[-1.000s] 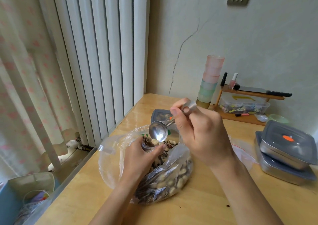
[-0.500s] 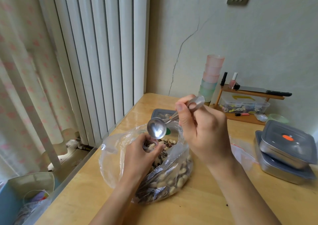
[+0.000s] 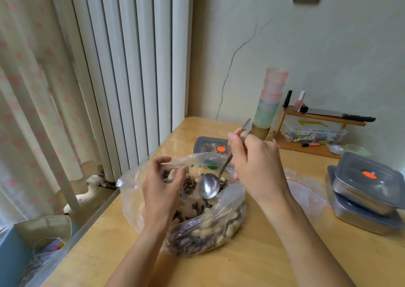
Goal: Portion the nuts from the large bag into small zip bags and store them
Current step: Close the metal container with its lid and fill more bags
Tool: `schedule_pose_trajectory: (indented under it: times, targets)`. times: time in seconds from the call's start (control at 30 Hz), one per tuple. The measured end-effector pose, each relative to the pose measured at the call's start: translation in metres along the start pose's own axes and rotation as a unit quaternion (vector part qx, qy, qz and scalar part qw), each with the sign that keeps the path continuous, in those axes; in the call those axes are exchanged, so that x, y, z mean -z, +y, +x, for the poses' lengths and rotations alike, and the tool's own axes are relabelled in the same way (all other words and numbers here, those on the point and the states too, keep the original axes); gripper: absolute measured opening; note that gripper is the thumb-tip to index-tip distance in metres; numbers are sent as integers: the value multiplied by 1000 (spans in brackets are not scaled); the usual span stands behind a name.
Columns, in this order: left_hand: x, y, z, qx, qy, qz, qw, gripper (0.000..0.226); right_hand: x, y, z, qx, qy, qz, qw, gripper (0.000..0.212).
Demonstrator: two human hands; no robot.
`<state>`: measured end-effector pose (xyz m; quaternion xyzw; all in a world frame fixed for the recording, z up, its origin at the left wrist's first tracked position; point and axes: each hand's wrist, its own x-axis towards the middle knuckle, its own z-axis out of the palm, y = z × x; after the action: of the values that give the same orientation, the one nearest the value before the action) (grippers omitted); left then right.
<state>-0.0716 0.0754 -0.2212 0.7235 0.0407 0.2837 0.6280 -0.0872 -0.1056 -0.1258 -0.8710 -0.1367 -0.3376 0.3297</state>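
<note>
head: crinkly clear bag (image 3: 131, 194), steel spoon (image 3: 208, 187)

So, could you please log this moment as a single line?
right hand grips spoon, bowl over nuts in large bag | left hand holds small bag beside it

Both forearms bare, coming in from the bottom edge and angling toward each other. Left grip (image 3: 162, 183): back of hand up, wrist straight, fingers curled, thumb and forefinger spread in a C round the mouth of a small bag (image 3: 170, 174); exact contact partly hidden. Right grip (image 3: 256, 161): sits higher, wrist bent down, fingers folded, thumb (image 3: 233, 138) pinching a spoon (image 3: 209, 185) handle against the forefinger, bowl hanging low between both grips. Grips near each other, not touching.
</note>
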Motion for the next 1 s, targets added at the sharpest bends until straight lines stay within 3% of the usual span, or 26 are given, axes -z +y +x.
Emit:
schedule_pose_trajectory:
  times: [0.1, 0.23, 0.7, 0.87, 1.0]
  targets:
    - [3, 0, 3, -9, 38, -12, 999, 39, -8, -3, -3, 28, -74, 33, 996, 47]
    - [1, -1, 4, -11, 42, -16, 999, 39, -13, -7, -6, 74, -93, 22, 993, 45]
    - [5, -8, 11, -4, 5, -44, 999, 36, -26, -24, -17, -64, -137, 92, 984, 45]
    - [7, -9, 12, 12, -1, -67, 998, 34, -29, -15, -16, -187, -164, 156, 956, 43]
    - [8, -9, 12, 10, -11, -73, 997, 35, -28, 6, -11, -337, -207, 243, 886, 41]
